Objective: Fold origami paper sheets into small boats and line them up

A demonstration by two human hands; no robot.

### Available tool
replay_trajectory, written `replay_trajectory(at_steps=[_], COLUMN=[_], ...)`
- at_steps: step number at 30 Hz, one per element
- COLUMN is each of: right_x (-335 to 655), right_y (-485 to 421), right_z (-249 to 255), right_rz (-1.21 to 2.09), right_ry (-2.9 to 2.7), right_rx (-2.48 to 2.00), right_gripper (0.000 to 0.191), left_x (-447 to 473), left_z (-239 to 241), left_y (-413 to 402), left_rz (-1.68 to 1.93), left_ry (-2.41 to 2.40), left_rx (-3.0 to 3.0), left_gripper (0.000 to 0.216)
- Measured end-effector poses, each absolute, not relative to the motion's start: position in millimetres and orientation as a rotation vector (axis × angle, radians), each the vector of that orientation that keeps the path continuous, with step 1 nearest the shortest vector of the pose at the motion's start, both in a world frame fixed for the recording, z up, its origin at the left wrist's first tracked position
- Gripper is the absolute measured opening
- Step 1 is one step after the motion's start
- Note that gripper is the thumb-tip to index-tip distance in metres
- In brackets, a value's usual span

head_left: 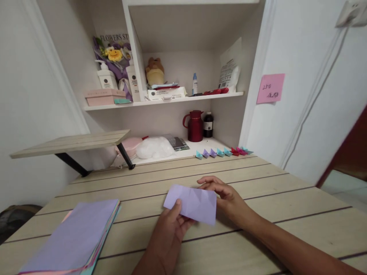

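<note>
A folded lilac sheet of paper (192, 203) is held just above the wooden table (258, 198) in front of me. My left hand (168, 233) pinches its lower left edge, thumb on top. My right hand (226, 196) grips its right edge with curled fingers. A stack of coloured paper (74, 238), lilac on top, lies on the table to the left of my left hand.
A row of several small folded paper shapes (222, 152) lines the table's far edge. Behind stand a red jug (195, 126), a dark bottle (208, 125) and shelves with bottles and boxes. A small wooden shelf (71, 143) juts out at left. A pink note (270, 88) hangs on the wall.
</note>
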State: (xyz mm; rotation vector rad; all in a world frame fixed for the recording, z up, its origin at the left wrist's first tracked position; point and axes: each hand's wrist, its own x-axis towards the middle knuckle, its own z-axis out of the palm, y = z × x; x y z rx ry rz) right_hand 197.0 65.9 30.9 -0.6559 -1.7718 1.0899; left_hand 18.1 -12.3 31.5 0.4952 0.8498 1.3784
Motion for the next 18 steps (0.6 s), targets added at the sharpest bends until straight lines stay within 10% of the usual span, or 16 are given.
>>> replay_trajectory(at_steps=[9, 18], right_x=[201, 205], right_y=[53, 65], right_z=[35, 34], right_rz=[1.936, 1.781], right_ry=[-1.249, -1.432], right_rx=[-0.763, -0.789], right_gripper=[0.06, 0.052], left_x=[23, 27], left_z=[16, 2], left_y=[-8, -6], left_rz=[1.315, 1.3], left_ry=[1.104, 1.371], left_rx=[0.934, 1.315], left_gripper=[0.036, 0.027])
